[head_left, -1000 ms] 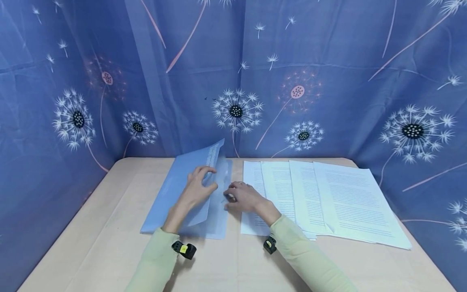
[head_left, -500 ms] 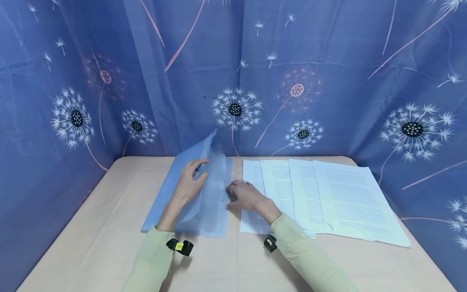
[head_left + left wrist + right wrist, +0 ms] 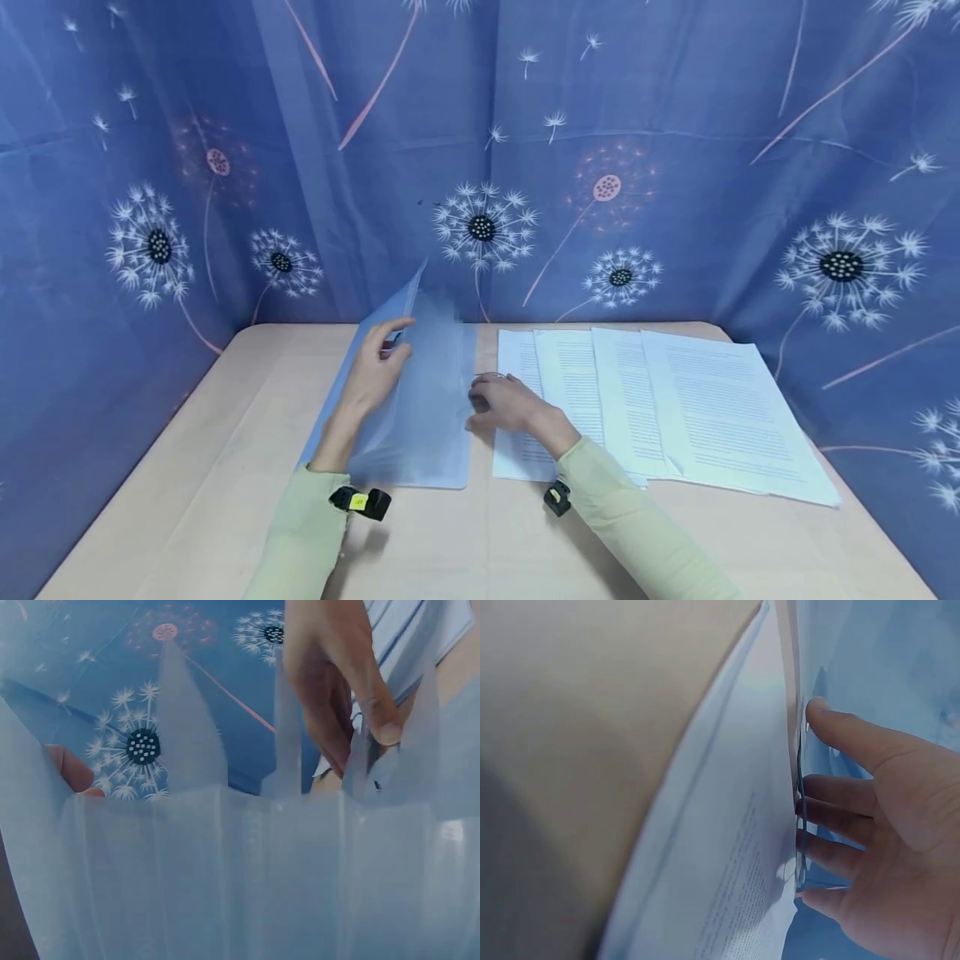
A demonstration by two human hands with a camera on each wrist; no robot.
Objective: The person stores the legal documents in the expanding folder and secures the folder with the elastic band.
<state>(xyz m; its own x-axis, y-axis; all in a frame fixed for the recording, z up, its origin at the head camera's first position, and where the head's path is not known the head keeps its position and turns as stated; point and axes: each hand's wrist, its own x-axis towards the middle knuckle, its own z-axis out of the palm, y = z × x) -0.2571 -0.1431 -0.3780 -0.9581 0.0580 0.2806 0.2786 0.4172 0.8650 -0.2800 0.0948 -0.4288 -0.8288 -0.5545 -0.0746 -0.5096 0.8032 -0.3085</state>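
A blue plastic folder (image 3: 386,308) stands partly opened on the table, its translucent inner pockets (image 3: 435,383) spread in a fan. My left hand (image 3: 373,362) holds the raised cover between thumb and fingers. From the left wrist, those fingertips (image 3: 69,768) show at the far left, with the upright pocket edges (image 3: 247,817) ranged across the view. At the folder's right side, my right hand (image 3: 512,404) has thumb and fingers curled at the pocket edges; the right wrist view shows this hand (image 3: 907,817) with its fingertips along the folder's thin edge.
Several overlapping sets of printed paper (image 3: 727,417) lie fanned out right of the folder, the nearest sheets (image 3: 517,454) under my right wrist. A blue dandelion-print curtain (image 3: 360,192) encloses the beige table (image 3: 210,467) at the back and sides.
My left hand has moved left, swinging the cover further back, and more of the translucent pockets shows. The right hand has stayed nearly in place at the folder's right edge.
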